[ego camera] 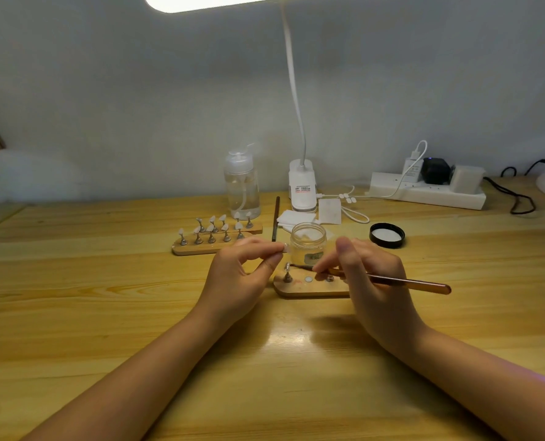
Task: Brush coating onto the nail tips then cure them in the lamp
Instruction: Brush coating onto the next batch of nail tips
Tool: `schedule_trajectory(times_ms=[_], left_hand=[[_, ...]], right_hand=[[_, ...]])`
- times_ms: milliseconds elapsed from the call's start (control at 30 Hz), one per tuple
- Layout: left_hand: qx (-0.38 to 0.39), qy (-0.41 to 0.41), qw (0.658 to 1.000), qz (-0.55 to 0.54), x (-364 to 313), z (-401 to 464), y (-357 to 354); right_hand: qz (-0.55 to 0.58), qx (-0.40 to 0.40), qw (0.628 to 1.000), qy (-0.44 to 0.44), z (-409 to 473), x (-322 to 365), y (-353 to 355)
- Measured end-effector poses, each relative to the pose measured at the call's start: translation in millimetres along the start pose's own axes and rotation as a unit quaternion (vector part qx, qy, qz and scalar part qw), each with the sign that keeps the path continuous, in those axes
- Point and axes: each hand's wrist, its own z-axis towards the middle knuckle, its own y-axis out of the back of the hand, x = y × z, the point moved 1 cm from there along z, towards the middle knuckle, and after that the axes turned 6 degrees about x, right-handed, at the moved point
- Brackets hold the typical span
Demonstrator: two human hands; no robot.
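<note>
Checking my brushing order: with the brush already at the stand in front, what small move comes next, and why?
Probably stroke the brush along the nail tip: the right hand holds its bristles right beside that tip, and the left hand pinches something small just above.

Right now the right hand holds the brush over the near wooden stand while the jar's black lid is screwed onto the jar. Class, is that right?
Not quite. The head view shows the black lid lying off the jar, on the table to its right; the jar is open. The right hand does hold the brush over the near wooden stand.
</note>
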Motion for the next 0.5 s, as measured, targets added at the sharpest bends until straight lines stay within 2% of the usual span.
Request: schedule_trajectory(times_ms=[133,267,500], left_hand=[[0.002,0.001,1.000,-0.001,-0.3,-0.7,0.4],[0.003,0.003,1.000,0.002,0.0,-1.0,0.2],[0.004,-0.001,1.000,0.000,-0.9,-0.1,-0.5]], right_hand=[[-0.015,-0.008,1.000,0.003,1.1,1.5,0.4],[-0.061,0.020,0.998,0.006,4.7,1.9,-2.2],[-0.021,0.010,1.000,0.003,-1.6,1.4,1.2]])
